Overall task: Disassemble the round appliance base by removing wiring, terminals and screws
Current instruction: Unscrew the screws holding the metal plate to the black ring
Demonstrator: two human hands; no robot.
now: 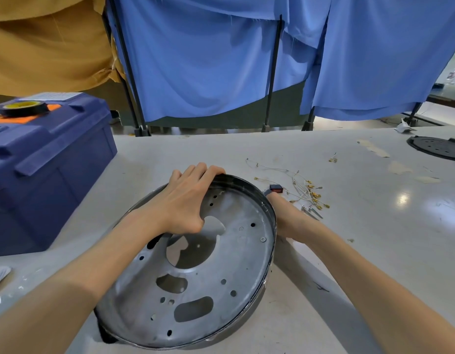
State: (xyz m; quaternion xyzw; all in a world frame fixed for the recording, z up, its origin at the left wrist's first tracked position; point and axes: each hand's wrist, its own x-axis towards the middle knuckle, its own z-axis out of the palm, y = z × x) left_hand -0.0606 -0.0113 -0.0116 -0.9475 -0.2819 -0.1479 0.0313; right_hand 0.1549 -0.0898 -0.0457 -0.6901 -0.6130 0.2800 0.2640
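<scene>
The round metal appliance base [195, 282] stands tilted on the table, its grey inner plate with several holes and cut-outs facing me. My left hand [185, 198] grips its upper rim, fingers curled over the edge. My right hand [285, 213] is behind the right rim, mostly hidden, touching the base's outer side; its fingers cannot be made out. One screw [263, 239] sits in the plate near the right rim. Loose white wires with brass terminals [305, 190] lie on the table to the right, beside a small black and red switch [275, 188].
A dark blue toolbox [42, 169] with a roll of black tape [22, 108] on its lid stands at the left. A black round part [438, 148] lies far right. Small metal pieces [312, 210] rest near the wires. Blue cloth screens hang behind the table [374, 251].
</scene>
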